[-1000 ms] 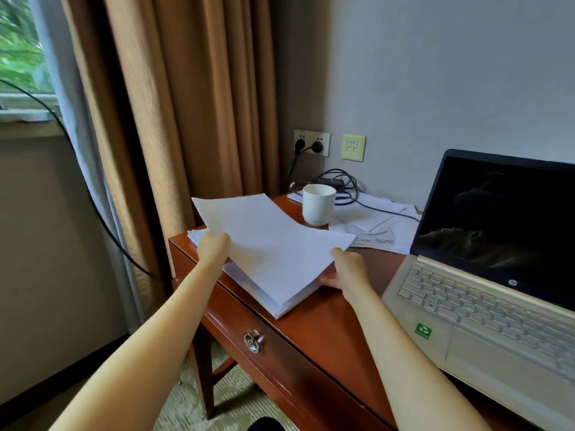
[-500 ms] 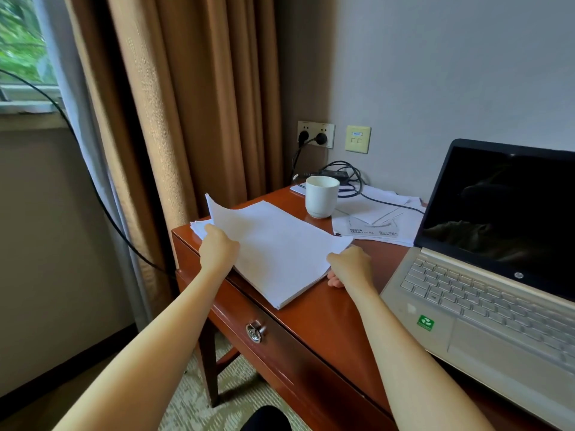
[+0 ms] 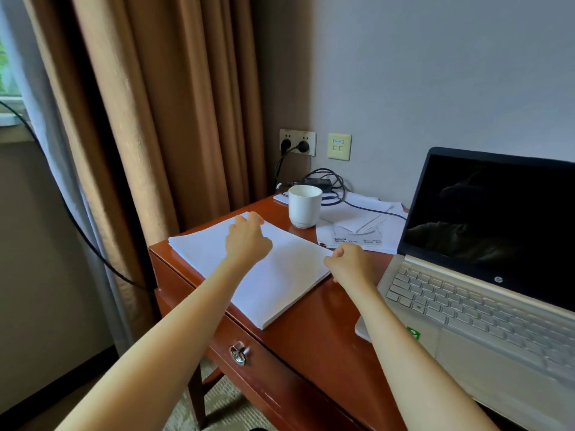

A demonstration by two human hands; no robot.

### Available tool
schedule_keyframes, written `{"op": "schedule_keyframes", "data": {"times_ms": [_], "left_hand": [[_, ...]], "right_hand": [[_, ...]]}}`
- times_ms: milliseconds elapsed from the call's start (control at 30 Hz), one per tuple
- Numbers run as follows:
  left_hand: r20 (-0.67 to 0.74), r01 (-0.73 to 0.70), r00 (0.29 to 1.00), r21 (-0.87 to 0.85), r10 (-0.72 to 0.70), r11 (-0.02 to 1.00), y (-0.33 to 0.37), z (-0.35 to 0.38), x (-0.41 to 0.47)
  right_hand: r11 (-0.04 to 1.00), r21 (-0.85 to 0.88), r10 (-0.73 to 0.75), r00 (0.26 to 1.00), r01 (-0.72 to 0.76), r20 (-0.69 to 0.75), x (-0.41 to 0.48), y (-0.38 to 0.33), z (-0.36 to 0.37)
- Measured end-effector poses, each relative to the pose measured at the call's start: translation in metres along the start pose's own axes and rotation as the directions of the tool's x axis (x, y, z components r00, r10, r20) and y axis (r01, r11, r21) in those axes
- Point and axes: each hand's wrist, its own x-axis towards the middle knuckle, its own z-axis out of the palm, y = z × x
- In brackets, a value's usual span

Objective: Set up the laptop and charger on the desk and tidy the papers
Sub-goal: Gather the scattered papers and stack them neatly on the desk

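Note:
A stack of white papers lies flat on the left corner of the wooden desk. My left hand rests on top of the stack, its bent fingers reaching the far edge. At the stack's right corner my right hand pinches the edge with curled fingers. The open laptop, screen dark, stands on the right. The black charger brick lies by the wall. Its cable runs over loose printed papers towards the laptop.
A white cup stands just behind the stack, close to my left hand. Two plugs sit in the wall socket. A brown curtain hangs left of the desk, and a drawer handle is on the desk's front.
The lifted sheets came down flat onto the stack. My left hand moved from the near-left edge across the top to the far edge. My right hand stayed at the right corner.

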Motion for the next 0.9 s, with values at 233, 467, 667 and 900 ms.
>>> {"op": "schedule_keyframes", "data": {"times_ms": [233, 467, 667, 900], "left_hand": [[0.332, 0.110, 0.940, -0.497, 0.071, 0.861, 0.063, 0.020, 0.027], [0.456, 0.306, 0.887, -0.698, 0.073, 0.647, 0.099, 0.028, 0.059], [0.351, 0.249, 0.933, -0.790, 0.081, 0.560, 0.094, 0.011, 0.113], [0.313, 0.285, 0.949, -0.780, -0.048, 0.557, 0.066, 0.015, 0.186]], "right_hand": [[1.000, 0.024, -0.006, 0.999, 0.008, -0.052, 0.047, 0.012, -0.028], [0.999, -0.029, -0.036, 0.999, 0.036, 0.022, 0.098, 0.015, -0.037], [0.991, -0.027, -0.127, 0.989, 0.130, 0.078, 0.148, 0.002, -0.034], [0.952, -0.165, -0.236, 0.961, 0.259, 0.147, 0.226, -0.018, -0.012]]}}
